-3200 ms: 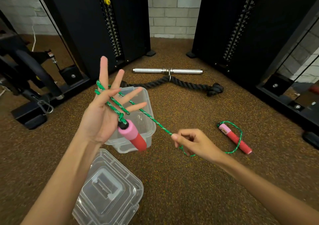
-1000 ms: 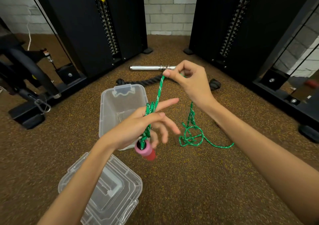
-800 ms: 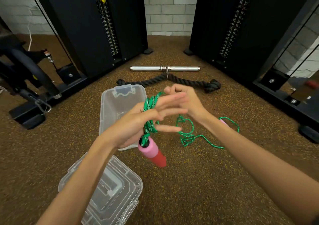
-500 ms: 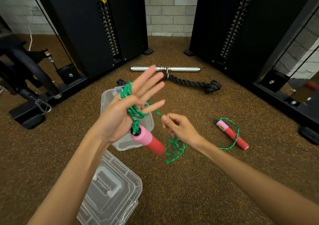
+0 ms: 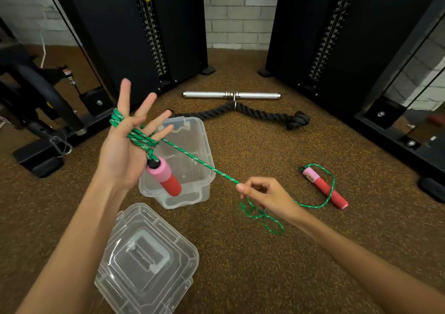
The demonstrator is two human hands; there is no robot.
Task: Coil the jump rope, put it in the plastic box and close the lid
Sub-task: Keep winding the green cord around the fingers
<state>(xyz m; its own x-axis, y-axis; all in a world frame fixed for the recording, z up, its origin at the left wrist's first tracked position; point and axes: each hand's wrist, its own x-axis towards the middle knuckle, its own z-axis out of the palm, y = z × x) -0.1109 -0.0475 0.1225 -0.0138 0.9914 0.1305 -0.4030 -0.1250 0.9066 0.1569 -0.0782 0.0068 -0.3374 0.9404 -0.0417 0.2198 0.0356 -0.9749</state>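
Note:
My left hand is raised, palm towards me, fingers spread, with several turns of the green jump rope wound around it. One pink and red handle hangs below that palm. The rope runs taut down and right to my right hand, which pinches it; slack loops trail under that hand. The second pink and red handle lies on the floor at the right. The clear plastic box stands open behind my left hand. Its clear lid lies on the floor nearer to me.
Brown speckled gym flooring all around. A steel bar and a thick black rope lie beyond the box. Black weight-stack machines stand left and right, with black frame feet at the left and far right.
My left hand has turned more upright with one more wrap on it. My right hand has moved right and down, pulling the rope taut, and the slack on the floor has shortened.

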